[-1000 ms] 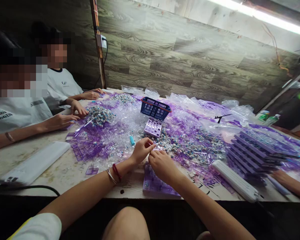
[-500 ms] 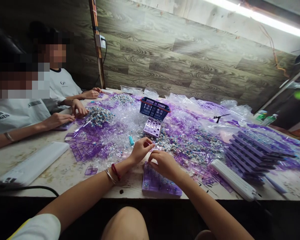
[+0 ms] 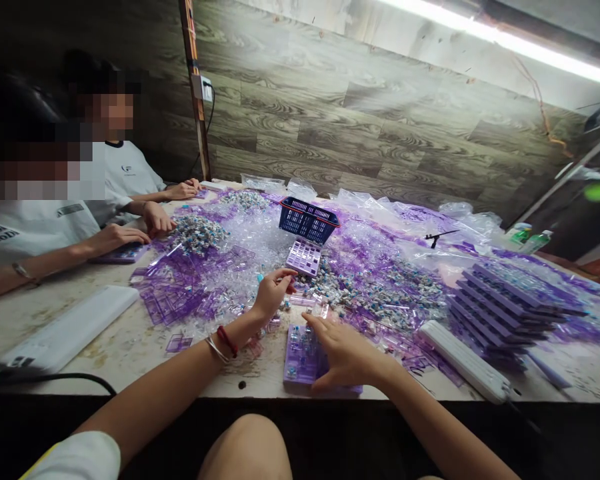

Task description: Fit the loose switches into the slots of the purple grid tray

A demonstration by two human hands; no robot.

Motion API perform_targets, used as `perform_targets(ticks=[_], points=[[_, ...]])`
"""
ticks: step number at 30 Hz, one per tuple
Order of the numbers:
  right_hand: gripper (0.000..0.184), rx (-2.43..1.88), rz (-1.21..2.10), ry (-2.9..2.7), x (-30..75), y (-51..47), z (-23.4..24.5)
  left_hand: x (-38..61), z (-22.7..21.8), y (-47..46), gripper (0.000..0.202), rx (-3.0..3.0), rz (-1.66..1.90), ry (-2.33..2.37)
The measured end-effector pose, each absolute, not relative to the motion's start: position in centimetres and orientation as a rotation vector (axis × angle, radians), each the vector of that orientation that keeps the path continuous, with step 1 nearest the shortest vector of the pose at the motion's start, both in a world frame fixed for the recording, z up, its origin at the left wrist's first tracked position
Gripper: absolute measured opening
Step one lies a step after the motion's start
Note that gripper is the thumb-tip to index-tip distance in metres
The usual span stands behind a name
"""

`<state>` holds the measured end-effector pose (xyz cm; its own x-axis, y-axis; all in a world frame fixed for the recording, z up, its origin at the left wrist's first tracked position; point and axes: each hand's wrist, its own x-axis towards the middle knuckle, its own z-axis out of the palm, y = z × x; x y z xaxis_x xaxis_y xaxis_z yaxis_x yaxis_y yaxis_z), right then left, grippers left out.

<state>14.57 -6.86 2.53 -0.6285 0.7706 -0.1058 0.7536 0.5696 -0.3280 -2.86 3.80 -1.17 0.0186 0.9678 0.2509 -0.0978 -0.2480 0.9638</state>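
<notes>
My left hand [image 3: 274,293] is over the near edge of the pile of small white-and-blue parts [image 3: 337,280]. Its fingers are bent together, and whatever they may hold is too small to make out. Fingers spread, my right hand [image 3: 353,350] rests over the right part of a purple tray [image 3: 300,380] at the table's front edge. Small clear and blue pieces sit in the tray's left part; my hand covers much of the rest. Just beyond my left hand a pale purple slotted tray [image 3: 304,259] leans against a dark blue basket [image 3: 309,220].
Purple trays [image 3: 505,313] are stacked on the right, beside a white power strip [image 3: 465,360]. A long white case [image 3: 70,327] lies on the left. Loose clear and purple plastic pieces [image 3: 200,267] cover the table's middle. Two people sit at the left, hands on the table.
My hands were close together above the purple tray and have parted. The right one has come down and opened over the tray; the left one has moved slightly left and away from me.
</notes>
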Motion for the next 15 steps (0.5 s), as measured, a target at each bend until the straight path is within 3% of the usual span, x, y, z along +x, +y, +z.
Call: perform_targets(ticks=[6,9,11,15], points=[[0.117,-1.377,0.579,-2.756,17.8,-6.9,2.6,-2.3,-0.3,1.8,0.016,1.341,1.027,0.898],[0.114,-1.412,0.662,-2.683,19.7,-7.0,3.2,-2.0,0.0,0.2,0.026,1.307,0.812,0.723],[0.093,-1.394,0.635,-2.548,20.3,-7.1,3.5,-1.8,0.0,-0.6,0.034,1.244,0.699,0.611],[0.024,-1.233,0.415,-2.275,19.6,-6.8,3.1,-1.5,-0.2,-1.3,0.037,1.276,0.663,0.546]])
